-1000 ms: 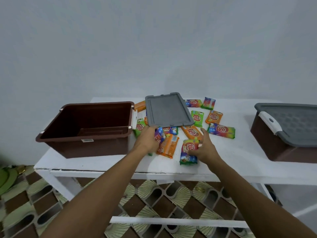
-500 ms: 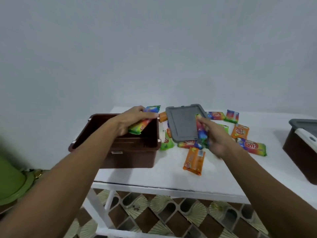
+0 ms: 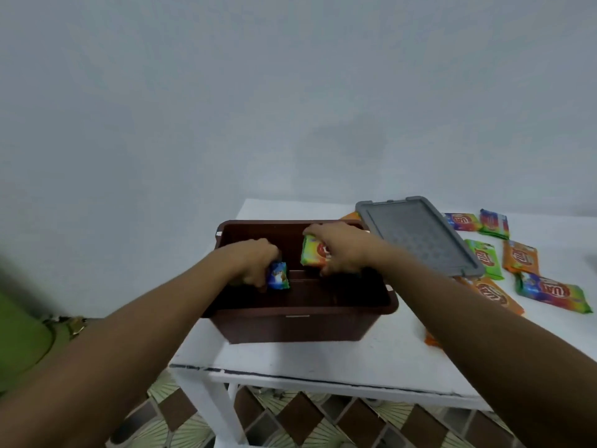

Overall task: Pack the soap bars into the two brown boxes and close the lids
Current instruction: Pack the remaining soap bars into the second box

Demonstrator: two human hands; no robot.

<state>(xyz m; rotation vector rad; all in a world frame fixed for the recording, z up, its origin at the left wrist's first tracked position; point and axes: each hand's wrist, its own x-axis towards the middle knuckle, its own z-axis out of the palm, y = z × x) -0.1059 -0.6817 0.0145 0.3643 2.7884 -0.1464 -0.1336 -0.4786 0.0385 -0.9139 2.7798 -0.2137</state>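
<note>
**Q:** What lies nearest the viewer?
**A:** The white table (image 3: pixel 323 367). It bears the open brown box (image 3: pixel 290 328) near its front left corner.

**Q:** What is inside the box?
**A:** Both hands. The left hand (image 3: pixel 255 263), fingers curled, grips a blue-green soap bar (image 3: pixel 278 279) low in the box. A little farther in, the right hand (image 3: pixel 342 250) pinches a green-orange soap bar (image 3: pixel 315 252) at about rim height.

**Q:** Which step is this?
**A:** Judged: loading the first box, with two bars being placed and neither released.

**Q:** What lies beyond?
**A:** The grey lid (image 3: pixel 420 234) is off the box, just to its right, resting partly over some bars. The loose soap bars (image 3: pixel 555 291) lie scattered farther right. Only one of the two boxes shows.

**Q:** What does the next move call for?
**A:** Probably opening the fingers near the floor of the box, then reaching right for more bars. The lid waits until the box is filled.
</note>
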